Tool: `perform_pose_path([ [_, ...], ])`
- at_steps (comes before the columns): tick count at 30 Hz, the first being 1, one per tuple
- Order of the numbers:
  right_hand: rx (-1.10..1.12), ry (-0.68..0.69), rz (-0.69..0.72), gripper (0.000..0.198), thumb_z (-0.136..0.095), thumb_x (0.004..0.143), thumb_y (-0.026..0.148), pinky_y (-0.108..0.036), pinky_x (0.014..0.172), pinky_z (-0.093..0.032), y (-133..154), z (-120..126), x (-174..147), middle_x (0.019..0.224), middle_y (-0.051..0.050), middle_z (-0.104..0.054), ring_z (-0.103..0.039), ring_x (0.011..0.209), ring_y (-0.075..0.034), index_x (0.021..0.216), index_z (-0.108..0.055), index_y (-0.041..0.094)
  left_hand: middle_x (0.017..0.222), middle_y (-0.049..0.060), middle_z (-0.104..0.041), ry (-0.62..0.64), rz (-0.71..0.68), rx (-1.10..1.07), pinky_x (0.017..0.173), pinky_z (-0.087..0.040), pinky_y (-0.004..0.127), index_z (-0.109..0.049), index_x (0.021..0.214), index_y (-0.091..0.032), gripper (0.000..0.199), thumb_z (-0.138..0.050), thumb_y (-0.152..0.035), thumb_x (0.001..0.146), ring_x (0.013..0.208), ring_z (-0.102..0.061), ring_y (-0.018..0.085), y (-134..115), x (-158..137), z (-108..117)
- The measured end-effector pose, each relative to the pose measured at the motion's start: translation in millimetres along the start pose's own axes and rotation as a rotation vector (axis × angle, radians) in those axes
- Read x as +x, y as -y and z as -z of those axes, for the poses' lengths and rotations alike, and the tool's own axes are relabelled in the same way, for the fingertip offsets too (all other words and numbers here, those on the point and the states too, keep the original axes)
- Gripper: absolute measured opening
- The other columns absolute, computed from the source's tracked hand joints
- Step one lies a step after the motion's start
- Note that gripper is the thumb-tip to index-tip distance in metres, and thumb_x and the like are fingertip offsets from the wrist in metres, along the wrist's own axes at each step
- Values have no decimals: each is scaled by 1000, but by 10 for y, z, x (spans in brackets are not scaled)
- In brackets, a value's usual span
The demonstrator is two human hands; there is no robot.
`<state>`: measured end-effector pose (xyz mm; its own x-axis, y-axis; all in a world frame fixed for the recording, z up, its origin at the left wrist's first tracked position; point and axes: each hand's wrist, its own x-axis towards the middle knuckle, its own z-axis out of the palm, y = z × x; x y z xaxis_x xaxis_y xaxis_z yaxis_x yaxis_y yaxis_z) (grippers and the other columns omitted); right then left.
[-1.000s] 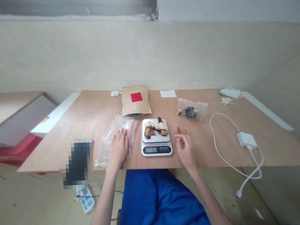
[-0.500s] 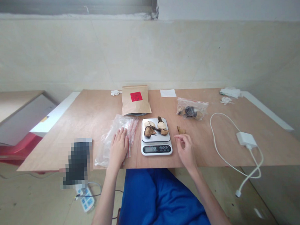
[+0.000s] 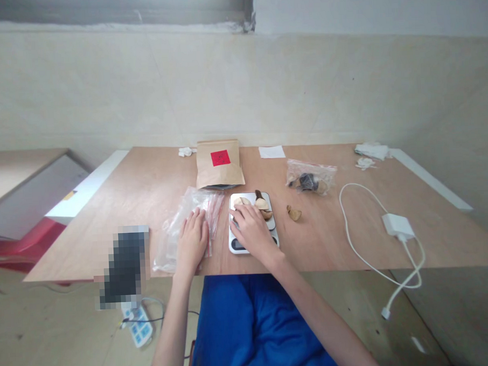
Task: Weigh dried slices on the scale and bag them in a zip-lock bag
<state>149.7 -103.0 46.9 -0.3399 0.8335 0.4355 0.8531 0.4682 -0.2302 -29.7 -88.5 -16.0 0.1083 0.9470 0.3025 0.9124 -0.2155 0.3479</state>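
Against the beige wall [image 3: 240,91], the brown wooden worktop [image 3: 321,236] carries dried brown-cream pieces [image 3: 261,205] on a white rectangular scale [image 3: 272,225]. The left hand [image 3: 193,236] lies released, flat; whether the right hand [image 3: 253,231] grasps, I cannot tell.

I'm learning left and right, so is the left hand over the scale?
No, the left hand rests on the plastic bags, and the right hand is over the scale.

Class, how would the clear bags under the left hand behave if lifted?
The bags would probably flop, looking thin and creased. They seem light, lying nearly flat, and may slide apart, since they overlap loosely.
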Motion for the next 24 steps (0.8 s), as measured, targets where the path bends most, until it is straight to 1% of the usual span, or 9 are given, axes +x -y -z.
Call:
perform_pose_path([
  [3, -55, 88, -29, 25, -46, 87, 15, -39, 87, -44, 56, -68, 4, 101, -13, -61, -54, 97, -25, 108, -59, 12, 136, 11, -45, -9, 2, -5, 107, -29, 45, -45, 127, -15, 42, -27, -27, 91, 131, -35, 23, -4, -1, 3],
  [6, -23, 123, -39, 25, -44, 86, 9, -38, 85, -46, 62, -99, -39, 101, -14, -61, -55, 98, -25, 105, -60, 12, 137, 11, -45, 1, 7, -5, 107, -28, 44, -45, 127, -14, 43, -27, -28, 91, 131, -34, 23, -5, 0, 6],
  [10, 158, 87, -17, 31, -41, 87, 5, -37, 91, -46, 35, -55, -98, 107, -12, -62, -55, 103, -22, 112, -58, 14, 137, 11, -45, 6, 8, -12, 108, -28, 44, -45, 127, -13, 43, -27, -29, 91, 131, -34, 24, -4, 1, 8],
  [13, 365, 43, -33, 28, -44, 89, 12, -35, 91, -47, 12, 53, -156, 106, -7, -64, -56, 103, -20, 113, -58, 18, 137, 11, -45, 5, 4, -14, 108, -27, 44, -45, 127, -12, 43, -27, -28, 91, 131, -34, 24, -5, -1, 11],
  [16, 528, -43, -101, 23, -49, 88, 20, -33, 90, -48, -55, 230, -248, 104, -5, -65, -59, 100, -18, 109, -60, 21, 137, 11, -45, 4, 6, -8, 108, -27, 44, -44, 128, -12, 43, -27, -28, 91, 131, -34, 24, -7, -3, 12],
  [18, 553, -131, -191, 21, -52, 87, 24, -33, 89, -48, -170, 364, -329, 104, -4, -66, -60, 99, -19, 105, -61, 22, 137, 11, -45, 0, 3, -5, 108, -27, 44, -44, 128, -14, 43, -26, -28, 91, 131, -34, 24, -6, -5, 9],
  [20, 492, -217, -305, 20, -53, 85, 29, -34, 85, -48, -366, 477, -422, 103, -5, -67, -62, 96, -20, 102, -63, 21, 137, 10, -44, -3, 3, -3, 108, -28, 44, -44, 127, -15, 43, -26, -29, 91, 131, -34, 24, -2, -5, 4],
  [22, 405, -271, -424, 23, -52, 85, 34, -34, 79, -50, -632, 542, -523, 99, -7, -68, -63, 88, -21, 99, -64, 20, 137, 10, -45, -2, 7, -3, 108, -27, 44, -45, 127, -14, 43, -26, -29, 91, 131, -35, 24, 3, -4, -1],
  [24, 294, -297, -504, 29, -47, 86, 39, -36, 77, -49, -923, 551, -621, 96, -10, -69, -63, 86, -23, 93, -65, 17, 137, 11, -45, 8, 12, -5, 108, -27, 44, -45, 127, -13, 44, -25, -29, 91, 130, -35, 24, 7, -3, -5],
])
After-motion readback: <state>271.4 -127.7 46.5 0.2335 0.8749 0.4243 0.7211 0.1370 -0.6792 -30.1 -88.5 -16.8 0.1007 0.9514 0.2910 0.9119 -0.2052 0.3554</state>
